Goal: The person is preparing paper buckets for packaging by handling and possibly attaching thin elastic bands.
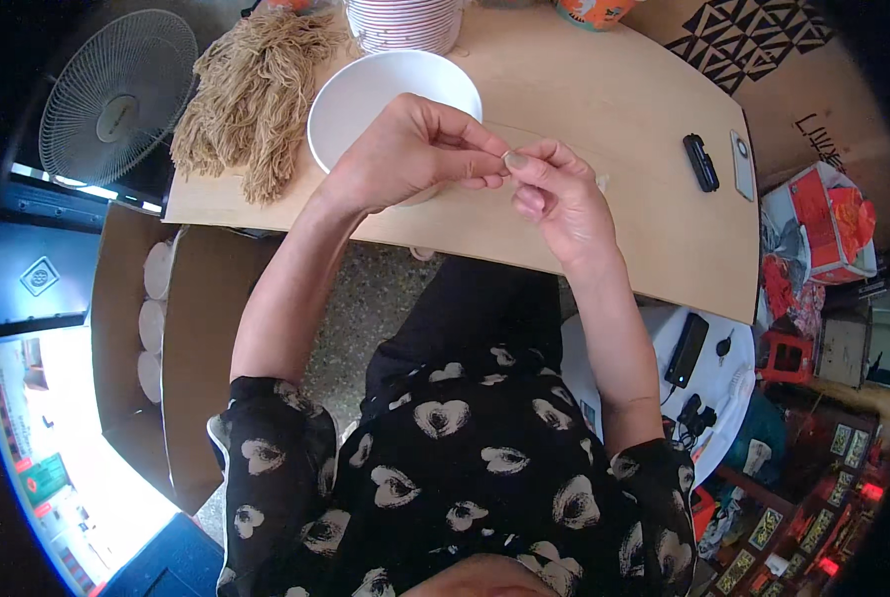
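Observation:
My left hand (405,154) reaches over the front of a white paper tub (330,117), thumb and forefinger pinched. Its fingertips meet those of my right hand (556,189), which pinches just right of the tub. Whatever lies between the fingers is too small to make out. A faint thin line, perhaps a strand, shows on the table behind the fingers. The tub stands with its wide mouth up, and my left hand hides part of it. Left of it lies a thick bundle of beige string (251,99), hanging over the table's front edge.
Behind the tub is a stack of white tubs (405,25) on the wooden table (654,219). A black case (700,162) and a phone (741,164) lie at the right. An open cardboard box (196,348) and a fan (116,114) stand left; a white stool (723,398) is right.

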`<state>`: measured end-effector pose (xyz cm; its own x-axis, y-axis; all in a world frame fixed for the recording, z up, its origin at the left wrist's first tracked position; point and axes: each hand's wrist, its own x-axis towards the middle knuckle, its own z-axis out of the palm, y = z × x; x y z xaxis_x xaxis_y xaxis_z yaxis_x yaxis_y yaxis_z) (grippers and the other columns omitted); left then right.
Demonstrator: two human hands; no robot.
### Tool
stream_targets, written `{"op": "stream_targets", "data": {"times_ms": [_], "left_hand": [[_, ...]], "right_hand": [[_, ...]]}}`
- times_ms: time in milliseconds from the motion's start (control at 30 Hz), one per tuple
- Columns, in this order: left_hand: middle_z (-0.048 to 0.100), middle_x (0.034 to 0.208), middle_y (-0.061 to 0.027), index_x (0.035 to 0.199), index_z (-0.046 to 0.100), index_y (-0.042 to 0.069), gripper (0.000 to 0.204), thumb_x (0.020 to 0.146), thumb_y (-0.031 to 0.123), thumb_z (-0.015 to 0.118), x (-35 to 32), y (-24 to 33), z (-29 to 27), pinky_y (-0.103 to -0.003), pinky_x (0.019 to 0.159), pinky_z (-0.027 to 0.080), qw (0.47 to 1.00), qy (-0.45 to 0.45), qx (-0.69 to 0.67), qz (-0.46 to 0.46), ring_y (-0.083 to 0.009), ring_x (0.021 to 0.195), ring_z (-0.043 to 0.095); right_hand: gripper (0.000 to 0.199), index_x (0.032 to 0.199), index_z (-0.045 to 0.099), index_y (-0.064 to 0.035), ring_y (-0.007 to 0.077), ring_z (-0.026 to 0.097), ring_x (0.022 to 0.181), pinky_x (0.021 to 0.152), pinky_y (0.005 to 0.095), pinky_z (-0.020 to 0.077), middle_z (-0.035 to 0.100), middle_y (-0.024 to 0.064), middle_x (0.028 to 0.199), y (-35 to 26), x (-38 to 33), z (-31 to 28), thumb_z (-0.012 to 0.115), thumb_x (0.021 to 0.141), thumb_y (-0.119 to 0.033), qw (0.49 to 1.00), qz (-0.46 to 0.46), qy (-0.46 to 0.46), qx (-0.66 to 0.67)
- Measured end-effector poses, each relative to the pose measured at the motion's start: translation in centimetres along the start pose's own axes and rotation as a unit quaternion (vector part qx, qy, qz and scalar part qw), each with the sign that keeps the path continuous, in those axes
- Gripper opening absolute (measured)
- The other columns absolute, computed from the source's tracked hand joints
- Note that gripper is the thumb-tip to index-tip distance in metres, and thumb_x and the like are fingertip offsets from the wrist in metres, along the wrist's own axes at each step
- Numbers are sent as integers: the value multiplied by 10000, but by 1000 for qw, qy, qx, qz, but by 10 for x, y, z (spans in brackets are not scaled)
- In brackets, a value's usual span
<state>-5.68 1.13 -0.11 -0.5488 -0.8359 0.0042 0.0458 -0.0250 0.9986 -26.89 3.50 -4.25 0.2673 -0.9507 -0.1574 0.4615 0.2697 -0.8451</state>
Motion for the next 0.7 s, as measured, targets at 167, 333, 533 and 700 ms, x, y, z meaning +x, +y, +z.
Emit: {"op": "stream_targets", "data": {"times_ms": [167,333,533,700], "left_hand": [[730,929,-133,1059,690,-58,176,912,34,669,-1,1,-1,-242,779,575,1000,-7,-5,-10,-154,853,709],[731,927,-126,1059,690,-47,177,918,56,665,0,0,-2,-230,764,562,999,4,-20,-27,-144,857,705],[721,900,-108,1015,702,-49,162,868,20,702,0,2,2,-246,797,582,999,17,-20,-20,-133,837,698],[721,876,-95,1004,711,-41,156,860,16,710,-4,2,0,-240,773,578,999,16,-24,-31,-122,808,695]], "right_hand": [[118,968,656,-36,60,460,581,529,223,356,597,9,775,-2,-2,0,686,908,-133,999,24,-22,22],[201,981,669,-18,47,462,561,500,194,344,625,27,739,-12,-9,9,659,938,-215,1000,20,-6,12],[195,1047,631,9,43,513,636,527,171,333,595,7,755,-8,-10,22,661,938,-151,986,-101,27,-130],[202,1076,619,1,51,546,663,539,179,350,619,10,783,-5,-14,27,678,927,-123,972,-165,16,-164]]}}
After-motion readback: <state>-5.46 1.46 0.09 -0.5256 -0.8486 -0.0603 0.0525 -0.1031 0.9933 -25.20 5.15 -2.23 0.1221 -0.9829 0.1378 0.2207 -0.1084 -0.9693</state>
